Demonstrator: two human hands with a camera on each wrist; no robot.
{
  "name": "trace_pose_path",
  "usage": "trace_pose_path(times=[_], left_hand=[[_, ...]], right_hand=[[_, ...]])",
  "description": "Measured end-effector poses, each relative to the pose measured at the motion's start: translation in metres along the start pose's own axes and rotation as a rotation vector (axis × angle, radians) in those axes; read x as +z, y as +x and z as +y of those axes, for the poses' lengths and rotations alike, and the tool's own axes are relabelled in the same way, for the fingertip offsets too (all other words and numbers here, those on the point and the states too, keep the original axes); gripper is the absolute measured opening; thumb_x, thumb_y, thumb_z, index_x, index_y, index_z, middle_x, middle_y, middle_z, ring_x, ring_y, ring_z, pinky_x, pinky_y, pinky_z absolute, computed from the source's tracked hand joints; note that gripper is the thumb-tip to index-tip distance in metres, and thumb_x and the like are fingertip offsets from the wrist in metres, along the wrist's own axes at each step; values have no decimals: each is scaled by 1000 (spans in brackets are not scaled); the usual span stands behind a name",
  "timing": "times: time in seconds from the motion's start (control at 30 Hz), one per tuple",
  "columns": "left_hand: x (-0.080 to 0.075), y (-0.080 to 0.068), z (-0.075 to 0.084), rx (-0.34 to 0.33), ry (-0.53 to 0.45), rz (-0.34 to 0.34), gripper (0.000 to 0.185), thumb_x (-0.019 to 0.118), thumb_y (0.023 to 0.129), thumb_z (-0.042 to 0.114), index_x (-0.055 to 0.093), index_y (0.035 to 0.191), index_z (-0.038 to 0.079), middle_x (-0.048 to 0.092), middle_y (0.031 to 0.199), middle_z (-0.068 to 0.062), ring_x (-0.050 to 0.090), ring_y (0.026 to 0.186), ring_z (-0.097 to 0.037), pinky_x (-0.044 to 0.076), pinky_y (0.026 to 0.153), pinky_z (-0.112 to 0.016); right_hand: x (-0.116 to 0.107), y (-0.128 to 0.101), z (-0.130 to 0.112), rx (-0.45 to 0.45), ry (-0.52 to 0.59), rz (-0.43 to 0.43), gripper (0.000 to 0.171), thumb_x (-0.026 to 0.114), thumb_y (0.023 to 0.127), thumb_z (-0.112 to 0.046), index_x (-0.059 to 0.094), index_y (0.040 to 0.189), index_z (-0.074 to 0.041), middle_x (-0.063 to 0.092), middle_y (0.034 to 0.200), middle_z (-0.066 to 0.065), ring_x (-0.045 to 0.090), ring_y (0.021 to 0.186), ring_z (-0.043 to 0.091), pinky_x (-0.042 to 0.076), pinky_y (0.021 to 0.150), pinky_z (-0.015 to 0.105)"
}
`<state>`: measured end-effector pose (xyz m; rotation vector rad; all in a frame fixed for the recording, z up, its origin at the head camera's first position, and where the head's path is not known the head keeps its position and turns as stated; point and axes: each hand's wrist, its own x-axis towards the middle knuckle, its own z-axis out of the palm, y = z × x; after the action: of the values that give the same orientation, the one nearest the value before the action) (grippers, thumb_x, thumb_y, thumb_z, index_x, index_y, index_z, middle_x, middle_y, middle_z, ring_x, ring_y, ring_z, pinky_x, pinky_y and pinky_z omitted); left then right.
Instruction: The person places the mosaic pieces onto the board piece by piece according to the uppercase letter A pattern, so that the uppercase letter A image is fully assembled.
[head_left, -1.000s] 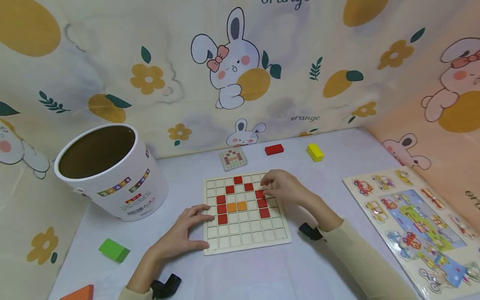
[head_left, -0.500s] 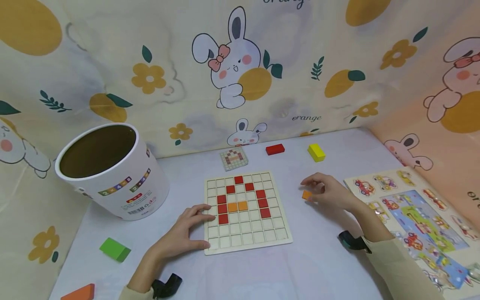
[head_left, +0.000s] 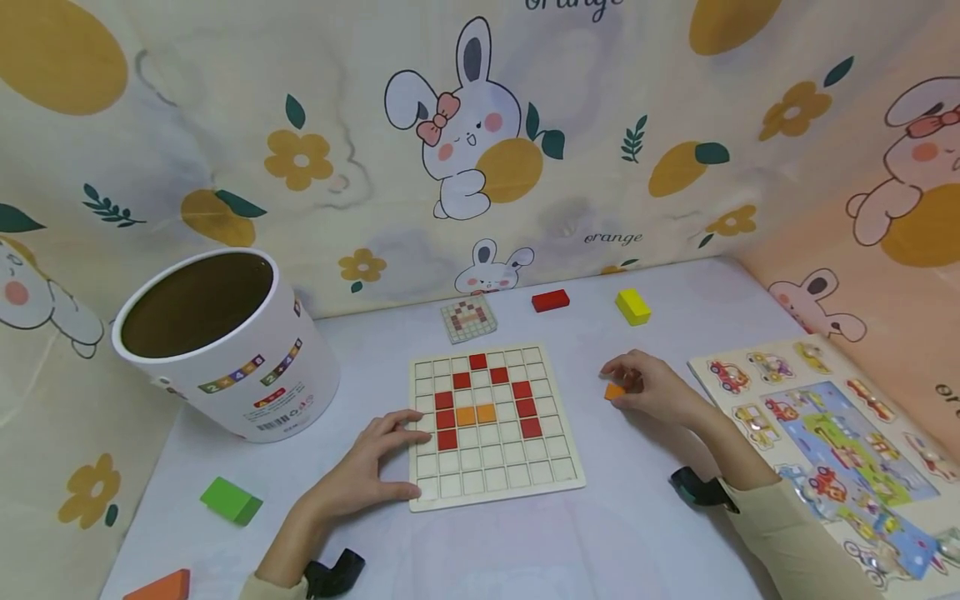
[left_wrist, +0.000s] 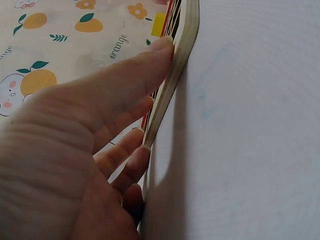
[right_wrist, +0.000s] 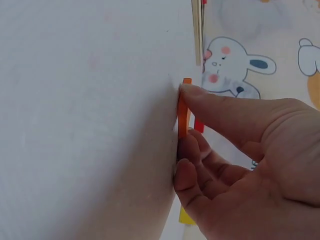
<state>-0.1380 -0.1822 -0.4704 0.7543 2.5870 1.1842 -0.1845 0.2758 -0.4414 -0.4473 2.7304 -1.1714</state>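
While the left hand (head_left: 360, 475) rests with straight fingers on the grid board's (head_left: 491, 479) left edge, the right hand (head_left: 656, 387) pinches a small orange tile (head_left: 614, 391) lying flat on the worktop (head_left: 630, 517) right of the board; being square, it shows no long axis.

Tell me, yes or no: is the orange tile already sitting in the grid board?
No: the right hand pinches the orange tile on the table, apart from the grid board to its right.
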Motion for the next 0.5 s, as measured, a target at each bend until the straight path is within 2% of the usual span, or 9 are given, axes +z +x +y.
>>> trace_pose_path(times=[0.27,0.5], left_hand=[[0,0,-2,0,8,3,62,88,71,43,66,127,27,42,151,2,34,140,-31,26,109,-66],[0,0,-2,4,3,3,63,87,71,44,66,127,27,42,152,1,33,140,-32,26,109,-66]], right_hand=[[1,1,1,36,-3,-29,35,77,81,5,65,113,2,60,96,8,52,89,25,47,73,25],[-2,4,-8,29,-4,-68,19,75,83,3,68,101,-2,63,90,4,53,83,23,47,71,24]])
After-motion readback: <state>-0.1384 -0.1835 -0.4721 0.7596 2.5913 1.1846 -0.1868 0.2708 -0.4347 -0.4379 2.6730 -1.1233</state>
